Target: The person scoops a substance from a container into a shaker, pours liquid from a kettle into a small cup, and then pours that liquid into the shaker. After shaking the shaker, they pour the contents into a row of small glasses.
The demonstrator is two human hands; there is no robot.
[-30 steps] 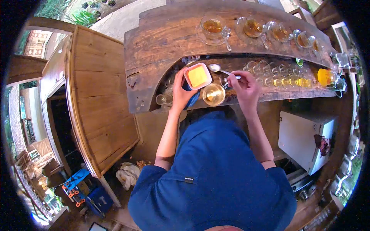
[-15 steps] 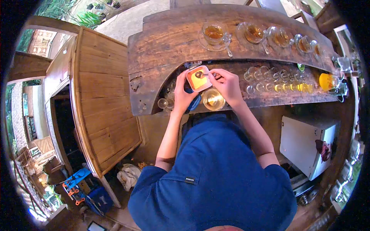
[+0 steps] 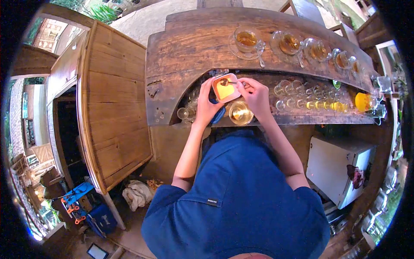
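Observation:
My left hand [image 3: 205,105] is wrapped around the side of a small square tub [image 3: 224,94] with a pale rim and yellow-orange inside. Between the fingertips of my right hand [image 3: 256,99] is a small metal spoon [image 3: 230,82], its bowl dark inside the tub. Just below the tub and between my wrists stands a clear glass [image 3: 241,113] of pale golden liquid. Something blue like a lid [image 3: 219,114] lies by my left hand, partly hidden by it.
Glass cups of amber drink [image 3: 246,39] stand on saucers with spoons along the upper wooden counter [image 3: 189,47]. Rows of small glasses [image 3: 297,103], some with yellow liquid, fill the lower shelf to the right. Beyond them stands an orange-yellow container [image 3: 363,102]. Empty glasses [image 3: 185,113] sit at left.
The view has shifted slightly. My hands keep the same hold on the tub and spoon, and the spoon's bowl has moved a little within the tub.

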